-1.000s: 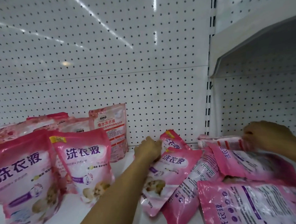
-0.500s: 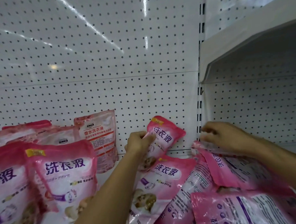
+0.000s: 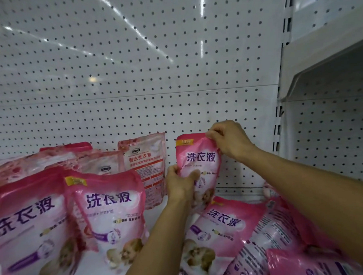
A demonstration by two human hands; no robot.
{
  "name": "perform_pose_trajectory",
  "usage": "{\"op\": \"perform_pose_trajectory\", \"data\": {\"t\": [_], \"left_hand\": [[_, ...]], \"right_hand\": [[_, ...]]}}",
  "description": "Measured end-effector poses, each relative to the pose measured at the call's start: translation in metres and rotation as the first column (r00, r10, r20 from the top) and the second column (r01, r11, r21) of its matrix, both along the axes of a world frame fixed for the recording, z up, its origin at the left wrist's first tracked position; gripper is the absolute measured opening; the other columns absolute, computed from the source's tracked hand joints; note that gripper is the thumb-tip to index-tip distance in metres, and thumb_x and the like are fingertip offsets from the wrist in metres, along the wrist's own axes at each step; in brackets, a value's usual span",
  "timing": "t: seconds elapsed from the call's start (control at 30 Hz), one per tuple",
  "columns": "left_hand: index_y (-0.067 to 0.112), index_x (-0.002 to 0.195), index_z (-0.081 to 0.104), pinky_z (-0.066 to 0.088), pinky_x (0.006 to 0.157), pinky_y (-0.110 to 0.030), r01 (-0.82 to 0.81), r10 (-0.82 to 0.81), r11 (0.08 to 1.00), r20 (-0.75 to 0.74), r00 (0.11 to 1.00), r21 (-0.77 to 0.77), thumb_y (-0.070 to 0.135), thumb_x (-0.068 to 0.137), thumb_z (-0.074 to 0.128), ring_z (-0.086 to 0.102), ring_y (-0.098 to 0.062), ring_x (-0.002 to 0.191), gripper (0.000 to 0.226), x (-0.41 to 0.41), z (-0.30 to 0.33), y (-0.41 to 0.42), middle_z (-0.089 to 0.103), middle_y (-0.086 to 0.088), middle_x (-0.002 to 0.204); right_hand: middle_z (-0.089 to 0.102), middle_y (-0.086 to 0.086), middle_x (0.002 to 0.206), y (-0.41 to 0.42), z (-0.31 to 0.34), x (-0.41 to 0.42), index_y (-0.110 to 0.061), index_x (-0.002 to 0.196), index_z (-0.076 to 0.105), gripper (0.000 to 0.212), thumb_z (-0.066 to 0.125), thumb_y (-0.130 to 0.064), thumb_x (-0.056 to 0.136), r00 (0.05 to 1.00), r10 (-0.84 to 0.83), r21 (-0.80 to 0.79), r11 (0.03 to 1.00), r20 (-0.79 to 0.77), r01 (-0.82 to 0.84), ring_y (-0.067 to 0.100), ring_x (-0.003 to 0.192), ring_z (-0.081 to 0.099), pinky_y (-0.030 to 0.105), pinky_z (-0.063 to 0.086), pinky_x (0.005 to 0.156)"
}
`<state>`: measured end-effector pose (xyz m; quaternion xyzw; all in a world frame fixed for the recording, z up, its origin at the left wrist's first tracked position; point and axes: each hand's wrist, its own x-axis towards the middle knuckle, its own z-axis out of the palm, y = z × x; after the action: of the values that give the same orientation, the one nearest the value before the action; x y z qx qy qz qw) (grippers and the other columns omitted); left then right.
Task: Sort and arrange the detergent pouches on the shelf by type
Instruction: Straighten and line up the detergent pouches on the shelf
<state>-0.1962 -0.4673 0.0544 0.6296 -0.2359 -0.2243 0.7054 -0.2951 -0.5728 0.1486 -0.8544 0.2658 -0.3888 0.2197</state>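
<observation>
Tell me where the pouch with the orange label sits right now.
It stands left of centre against the pegboard, behind the upright pink pouches: the orange-label pouch.

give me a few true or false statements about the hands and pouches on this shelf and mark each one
1. Both hands hold the same pink pouch. True: the left hand grips its lower part and the right hand pinches its top corner.
2. The held pouch lies flat on the shelf. False: it is held upright in front of the pegboard.
3. The orange-labelled pouch leans against the pegboard. True.
4. The pouches on the right stand in a neat row. False: the pile of pink pouches lies flat and overlapping.
5. The right hand is idle. False: it holds the pouch.
</observation>
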Motion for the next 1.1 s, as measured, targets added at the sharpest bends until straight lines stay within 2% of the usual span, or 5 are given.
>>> {"op": "perform_pose_trajectory", "data": {"t": [0.17, 0.5, 0.73, 0.87, 1.1], "left_hand": [[0.036, 0.138, 0.032, 0.038, 0.11, -0.056, -0.029, -0.009, 0.969, 0.151, 0.988, 0.246, 0.056, 0.041, 0.075, 0.043, -0.03, 0.138, 0.108, 0.022, -0.033, -0.011, 0.046, -0.004, 0.147], [0.023, 0.136, 0.038, 0.052, 0.096, -0.039, 0.1, -0.418, 0.668, 0.261, 0.87, 0.737, 0.059, 0.079, 0.053, 0.061, -0.027, 0.112, 0.069, -0.04, -0.012, 0.037, 0.06, -0.007, 0.125], [0.003, 0.143, 0.042, 0.052, 0.097, -0.04, 0.185, -0.35, 0.712, 0.114, 0.93, 0.677, 0.043, 0.088, 0.069, 0.062, -0.029, 0.112, 0.073, -0.036, -0.005, 0.051, 0.058, -0.017, 0.132], [0.002, 0.113, 0.063, 0.05, 0.044, -0.025, 0.232, -0.235, 0.918, -0.028, 0.971, 0.323, 0.013, 0.09, 0.068, 0.062, -0.014, 0.046, 0.026, -0.046, 0.008, 0.063, 0.069, -0.011, 0.078], [0.022, 0.122, 0.056, 0.055, 0.09, -0.034, -0.132, 0.034, 0.986, 0.667, 0.744, 0.098, 0.03, 0.093, 0.065, 0.062, -0.015, 0.105, 0.032, -0.065, 0.034, 0.104, 0.065, 0.003, 0.116]], "right_hand": [[0.071, 0.015, 0.081, 0.002, 0.002, 0.014, -0.002, 0.081, 0.07, 0.028, 0.059, -0.024, 0.095, 0.997, 0.037, -0.005, 0.999, -0.067, -0.037, 0.021, 0.07, 0.061, 0.041, 0.054, 0.077], [0.045, 0.006, 0.145, 0.01, -0.007, -0.035, -0.022, 0.145, 0.036, 0.055, 0.059, -0.031, 0.095, 1.0, -0.008, 0.169, 0.986, -0.014, 0.01, 0.023, 0.124, 0.051, 0.042, 0.047, 0.101], [0.064, 0.017, 0.123, 0.029, -0.047, -0.082, -0.002, 0.122, 0.061, 0.05, 0.062, -0.042, 0.091, 0.79, 0.075, 0.242, 0.966, -0.608, 0.095, 0.029, 0.107, 0.064, 0.042, 0.053, 0.093], [0.073, 0.006, 0.097, 0.035, -0.051, -0.087, -0.01, 0.109, 0.069, 0.038, 0.067, -0.041, 0.087, 0.842, 0.185, 0.411, 0.91, -0.507, 0.048, 0.017, 0.082, 0.069, 0.029, 0.055, 0.075], [0.061, -0.001, 0.061, 0.065, -0.011, -0.067, -0.008, 0.082, 0.068, 0.013, 0.066, -0.017, 0.091, 0.962, 0.256, 0.341, 0.916, -0.094, -0.21, 0.005, 0.043, 0.055, 0.02, 0.045, 0.044]]}}
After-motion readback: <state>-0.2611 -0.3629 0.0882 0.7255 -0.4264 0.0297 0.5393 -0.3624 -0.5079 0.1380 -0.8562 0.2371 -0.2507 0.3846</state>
